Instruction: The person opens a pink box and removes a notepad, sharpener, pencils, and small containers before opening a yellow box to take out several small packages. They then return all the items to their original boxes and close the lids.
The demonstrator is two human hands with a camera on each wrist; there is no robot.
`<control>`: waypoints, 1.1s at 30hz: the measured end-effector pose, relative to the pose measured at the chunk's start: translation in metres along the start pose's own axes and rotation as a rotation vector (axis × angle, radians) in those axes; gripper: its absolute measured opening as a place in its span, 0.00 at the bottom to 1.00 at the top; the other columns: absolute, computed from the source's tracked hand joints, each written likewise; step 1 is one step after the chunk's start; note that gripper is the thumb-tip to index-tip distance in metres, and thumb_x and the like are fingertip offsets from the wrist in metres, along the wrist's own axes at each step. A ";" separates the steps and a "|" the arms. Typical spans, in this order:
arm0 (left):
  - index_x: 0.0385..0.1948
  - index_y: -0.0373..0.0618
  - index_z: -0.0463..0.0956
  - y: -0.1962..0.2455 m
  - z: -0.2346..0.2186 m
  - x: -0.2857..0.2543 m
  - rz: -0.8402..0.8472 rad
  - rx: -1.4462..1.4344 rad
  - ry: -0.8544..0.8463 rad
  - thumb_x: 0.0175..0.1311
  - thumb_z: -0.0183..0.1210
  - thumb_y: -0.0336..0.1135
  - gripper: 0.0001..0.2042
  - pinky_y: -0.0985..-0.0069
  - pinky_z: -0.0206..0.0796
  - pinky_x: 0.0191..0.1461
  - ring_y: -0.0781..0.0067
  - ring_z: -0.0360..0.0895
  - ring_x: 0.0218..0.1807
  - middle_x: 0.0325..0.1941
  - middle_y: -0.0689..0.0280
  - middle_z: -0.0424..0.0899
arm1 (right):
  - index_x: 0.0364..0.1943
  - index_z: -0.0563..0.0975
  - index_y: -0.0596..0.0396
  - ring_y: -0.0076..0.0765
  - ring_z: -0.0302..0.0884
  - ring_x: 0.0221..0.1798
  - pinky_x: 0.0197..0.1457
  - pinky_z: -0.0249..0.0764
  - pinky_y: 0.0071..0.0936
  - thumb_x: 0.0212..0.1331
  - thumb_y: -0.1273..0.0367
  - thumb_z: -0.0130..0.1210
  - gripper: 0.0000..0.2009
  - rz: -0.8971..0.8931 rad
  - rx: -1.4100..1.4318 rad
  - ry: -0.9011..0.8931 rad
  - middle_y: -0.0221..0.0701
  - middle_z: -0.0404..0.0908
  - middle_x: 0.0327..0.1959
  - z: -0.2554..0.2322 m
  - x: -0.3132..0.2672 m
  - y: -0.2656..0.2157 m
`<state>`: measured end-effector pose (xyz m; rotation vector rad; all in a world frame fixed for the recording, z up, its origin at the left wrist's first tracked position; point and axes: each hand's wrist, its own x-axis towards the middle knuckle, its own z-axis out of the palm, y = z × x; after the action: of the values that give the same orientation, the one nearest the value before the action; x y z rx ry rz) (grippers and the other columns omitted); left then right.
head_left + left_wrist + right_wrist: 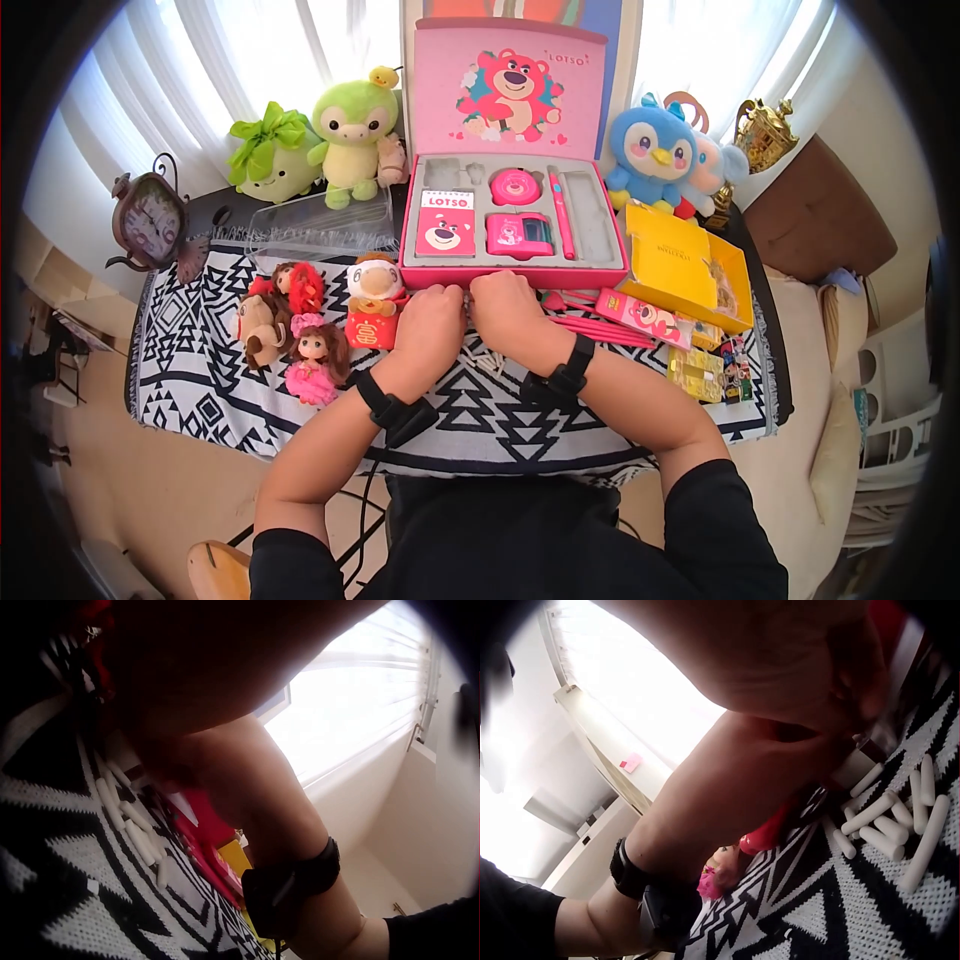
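My left hand (433,325) and right hand (505,312) meet at the front wall of the pink Lotso gift box (520,277). Fingers of both are curled together round a small pale box (860,759), seen low at the fingertips in the right wrist view and mostly hidden by the hands. Just under them, several short white chalk-like sticks (889,832) lie loose on the patterned cloth. The gift box stands with its lid up. Its grey tray holds a Lotso card box (446,225), a round pink case (515,187), a pink sharpener (519,235) and a pink pen (562,215).
To the left sit small dolls (318,355) and a plush figure with a red pouch (372,330). Pink pencils (610,332), a pink Lotso pack (645,315) and an opened yellow box (680,265) lie to the right. Plush toys (350,135) line the back beside a clear plastic cover (320,225).
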<state>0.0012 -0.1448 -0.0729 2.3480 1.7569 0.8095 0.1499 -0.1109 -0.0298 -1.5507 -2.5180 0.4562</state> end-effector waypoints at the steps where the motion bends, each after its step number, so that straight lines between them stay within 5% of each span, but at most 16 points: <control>1: 0.31 0.38 0.76 -0.001 0.001 0.000 0.001 0.000 0.001 0.59 0.62 0.29 0.05 0.53 0.73 0.44 0.47 0.80 0.39 0.31 0.52 0.81 | 0.31 0.85 0.61 0.59 0.87 0.43 0.46 0.84 0.47 0.51 0.76 0.59 0.06 -0.018 0.000 -0.004 0.52 0.86 0.34 0.002 0.000 0.000; 6: 0.30 0.39 0.81 -0.001 -0.010 -0.004 0.038 -0.054 0.025 0.58 0.62 0.29 0.04 0.54 0.73 0.44 0.48 0.80 0.39 0.32 0.54 0.81 | 0.30 0.84 0.61 0.59 0.86 0.40 0.45 0.83 0.47 0.51 0.76 0.59 0.04 -0.184 0.029 0.068 0.50 0.85 0.33 0.014 0.001 0.019; 8: 0.31 0.39 0.82 0.003 -0.024 -0.012 0.050 -0.075 -0.008 0.58 0.63 0.29 0.04 0.55 0.73 0.44 0.48 0.80 0.39 0.32 0.55 0.81 | 0.27 0.82 0.60 0.60 0.83 0.36 0.42 0.80 0.50 0.53 0.75 0.58 0.04 -0.300 0.108 0.255 0.48 0.82 0.30 0.009 -0.010 0.027; 11: 0.32 0.40 0.82 0.009 -0.037 -0.030 0.086 -0.120 -0.068 0.58 0.63 0.28 0.04 0.57 0.73 0.45 0.49 0.80 0.40 0.34 0.56 0.81 | 0.25 0.81 0.60 0.60 0.82 0.34 0.40 0.77 0.53 0.57 0.73 0.57 0.06 -0.337 0.161 0.158 0.47 0.80 0.29 -0.010 -0.038 0.032; 24: 0.35 0.43 0.81 0.013 -0.029 -0.044 0.245 -0.048 -0.255 0.59 0.63 0.28 0.05 0.61 0.74 0.47 0.54 0.79 0.44 0.36 0.59 0.81 | 0.31 0.82 0.61 0.56 0.82 0.38 0.45 0.79 0.49 0.60 0.70 0.59 0.07 -0.305 0.064 -0.043 0.45 0.81 0.35 -0.001 -0.065 0.031; 33: 0.40 0.40 0.77 0.014 -0.042 -0.047 0.099 -0.174 -0.184 0.58 0.63 0.28 0.09 0.57 0.73 0.43 0.49 0.81 0.40 0.34 0.56 0.82 | 0.31 0.84 0.59 0.57 0.83 0.36 0.44 0.78 0.49 0.54 0.70 0.62 0.06 -0.162 0.341 -0.050 0.47 0.84 0.28 -0.010 -0.057 0.033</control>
<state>-0.0152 -0.2023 -0.0481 2.3261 1.4482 0.7027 0.2064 -0.1459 -0.0298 -1.2155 -2.4154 0.8555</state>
